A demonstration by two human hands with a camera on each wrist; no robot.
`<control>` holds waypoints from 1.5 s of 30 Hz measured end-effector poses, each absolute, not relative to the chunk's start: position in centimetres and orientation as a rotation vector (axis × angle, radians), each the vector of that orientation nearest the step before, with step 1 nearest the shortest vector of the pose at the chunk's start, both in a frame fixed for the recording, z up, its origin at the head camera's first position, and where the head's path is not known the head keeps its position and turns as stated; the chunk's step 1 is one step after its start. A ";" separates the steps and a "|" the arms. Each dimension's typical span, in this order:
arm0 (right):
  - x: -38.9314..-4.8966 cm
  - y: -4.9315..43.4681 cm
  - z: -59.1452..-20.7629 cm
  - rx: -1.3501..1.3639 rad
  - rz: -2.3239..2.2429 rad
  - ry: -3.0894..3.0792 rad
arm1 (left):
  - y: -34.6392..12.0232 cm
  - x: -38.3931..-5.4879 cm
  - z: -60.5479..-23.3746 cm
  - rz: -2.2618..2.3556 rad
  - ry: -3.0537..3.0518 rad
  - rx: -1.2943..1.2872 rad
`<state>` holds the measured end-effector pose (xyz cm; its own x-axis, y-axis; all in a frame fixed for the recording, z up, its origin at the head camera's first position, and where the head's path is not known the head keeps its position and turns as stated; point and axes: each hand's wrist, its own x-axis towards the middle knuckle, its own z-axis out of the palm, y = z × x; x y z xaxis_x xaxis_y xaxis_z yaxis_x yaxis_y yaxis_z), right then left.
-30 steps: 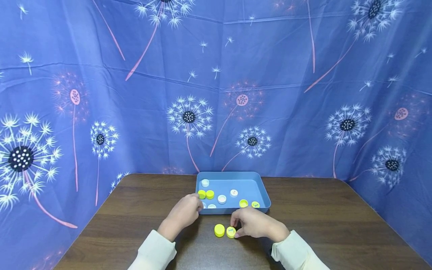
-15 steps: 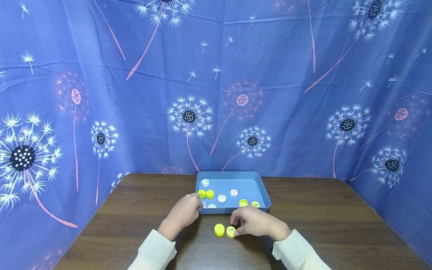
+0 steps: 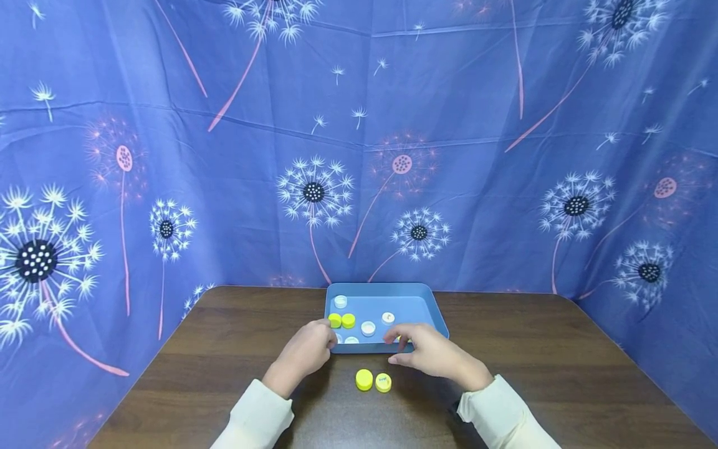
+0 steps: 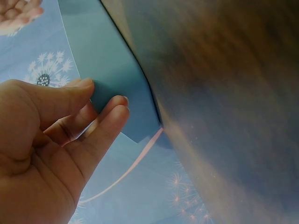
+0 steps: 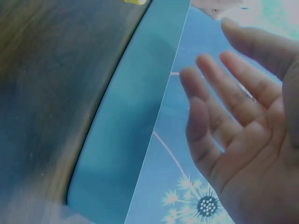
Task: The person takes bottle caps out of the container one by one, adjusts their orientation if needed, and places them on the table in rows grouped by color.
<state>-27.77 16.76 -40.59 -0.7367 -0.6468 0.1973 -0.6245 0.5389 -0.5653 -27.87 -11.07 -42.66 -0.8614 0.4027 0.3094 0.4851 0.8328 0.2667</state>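
Note:
A blue tray (image 3: 376, 349) stands on the table, and my left hand (image 3: 305, 352) pinches its near left corner. In the left wrist view the thumb and fingers (image 4: 120, 112) grip the tray wall (image 4: 103, 51). My right hand (image 3: 432, 354) hovers at the tray's front edge with fingers spread and holding nothing; the right wrist view shows its open palm (image 5: 252, 135). In front of the tray, a plain yellow bottle cap (image 3: 364, 380) lies beside a printed yellow cap (image 3: 384, 382). Yellow caps (image 3: 348, 320) and white caps (image 3: 368, 328) lie inside the tray. Some are partly hidden by my hands.
The dark wooden table (image 3: 561, 362) extends to both sides of the tray. Behind it hangs a blue cloth (image 3: 482, 156) with dandelion prints. A white cap (image 3: 340, 302) sits near the tray's back left corner.
My right hand has left the printed yellow cap and risen forward over the tray's front edge, its fingers spreading. The left hand stays at the tray corner.

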 end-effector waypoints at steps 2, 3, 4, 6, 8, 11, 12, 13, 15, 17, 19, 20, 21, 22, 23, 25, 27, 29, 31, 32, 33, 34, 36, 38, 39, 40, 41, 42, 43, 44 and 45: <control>-28.0 17.0 -40.6 -1.116 -1.017 2.782 | -11.0 -27.9 -42.7 -0.493 -2.764 -0.690; -28.2 17.1 -40.6 -1.103 -1.035 2.811 | -11.0 -28.0 -42.7 -0.494 -2.759 -0.695; -28.3 17.3 -40.7 -1.086 -1.052 2.841 | -11.0 -28.0 -42.7 -0.492 -2.757 -0.697; -28.8 17.6 -40.9 -1.045 -1.088 2.897 | -11.0 -28.1 -42.7 -0.488 -2.748 -0.699; -29.2 17.9 -41.2 -0.998 -1.107 2.949 | -11.0 -28.1 -42.7 -0.485 -2.741 -0.702; -30.0 18.5 -41.9 -0.928 -1.108 3.015 | -11.1 -28.1 -42.8 -0.483 -2.741 -0.698; -30.1 18.7 -42.2 -0.906 -1.103 3.029 | -11.1 -28.0 -42.8 -0.482 -2.743 -0.697; -30.3 18.9 -42.3 -0.882 -1.098 3.037 | -11.1 -28.0 -42.7 -0.478 -2.745 -0.695; -30.5 19.1 -42.6 -0.838 -1.077 3.050 | -11.0 -28.0 -42.7 -0.474 -2.751 -0.693; -30.8 19.1 -42.8 -0.782 -1.049 3.061 | -10.9 -28.0 -42.5 -0.468 -2.752 -0.695; -31.1 19.0 -42.9 -0.714 -1.013 3.082 | -10.9 -28.0 -42.4 -0.461 -2.750 -0.699; -31.2 18.9 -42.9 -0.679 -0.998 3.089 | -10.9 -28.1 -42.4 -0.462 -2.752 -0.700; -31.4 18.7 -43.0 -0.641 -0.988 3.095 | -10.9 -28.1 -42.4 -0.461 -2.754 -0.700; -31.5 18.4 -43.0 -0.606 -0.980 3.104 | -10.9 -28.1 -42.3 -0.459 -2.756 -0.696; -31.6 18.2 -43.0 -0.571 -0.966 3.119 | -10.9 -28.1 -42.4 -0.458 -2.758 -0.693; -31.7 17.6 -43.0 -0.487 -0.962 3.126 | -10.9 -28.0 -42.4 -0.461 -2.763 -0.684; -31.8 17.1 -43.0 -0.408 -0.939 3.130 | -10.9 -28.1 -42.5 -0.464 -2.770 -0.678; -31.8 16.8 -43.0 -0.332 -0.918 3.124 | -10.9 -28.1 -42.6 -0.473 -2.771 -0.677; -31.7 16.5 -43.0 -0.271 -0.899 3.111 | -11.0 -28.1 -42.7 -0.473 -2.765 -0.685; -31.7 16.4 -43.0 -0.250 -0.885 3.110 | -11.0 -28.1 -42.7 -0.472 -2.762 -0.689; -31.7 16.4 -42.9 -0.224 -0.873 3.113 | -11.0 -28.0 -42.7 -0.471 -2.757 -0.692; -31.6 16.4 -42.8 -0.197 -0.861 3.114 | -10.9 -28.0 -42.7 -0.471 -2.753 -0.692; -31.6 16.4 -42.7 -0.145 -0.822 3.122 | -10.9 -28.0 -42.7 -0.469 -2.748 -0.694; -31.6 16.4 -42.6 -0.104 -0.779 3.125 | -10.9 -28.0 -42.7 -0.474 -2.749 -0.688; -31.6 16.4 -42.6 -0.082 -0.758 3.124 | -10.9 -28.0 -42.7 -0.477 -2.750 -0.688; -31.6 16.5 -42.6 -0.070 -0.746 3.121 | -10.9 -28.1 -42.7 -0.484 -2.752 -0.687; -31.6 16.5 -42.6 -0.064 -0.734 3.122 | -10.9 -28.1 -42.7 -0.486 -2.754 -0.686; -31.6 16.5 -42.7 -0.060 -0.730 3.123 | -10.9 -28.1 -42.8 -0.489 -2.755 -0.686; -31.7 16.4 -42.7 -0.059 -0.725 3.123 | -10.9 -28.1 -42.7 -0.491 -2.757 -0.685; -31.7 16.4 -42.8 -0.057 -0.725 3.124 | -10.9 -28.1 -42.8 -0.493 -2.760 -0.683; -31.7 16.4 -42.8 -0.057 -0.725 3.125 | -10.9 -28.1 -42.8 -0.495 -2.761 -0.682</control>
<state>-31.69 16.41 -42.83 -0.9971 -0.0198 0.0732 -0.0500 0.8974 -0.4383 -28.10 -10.92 -42.78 -0.8579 0.4014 0.3207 0.4878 0.8323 0.2632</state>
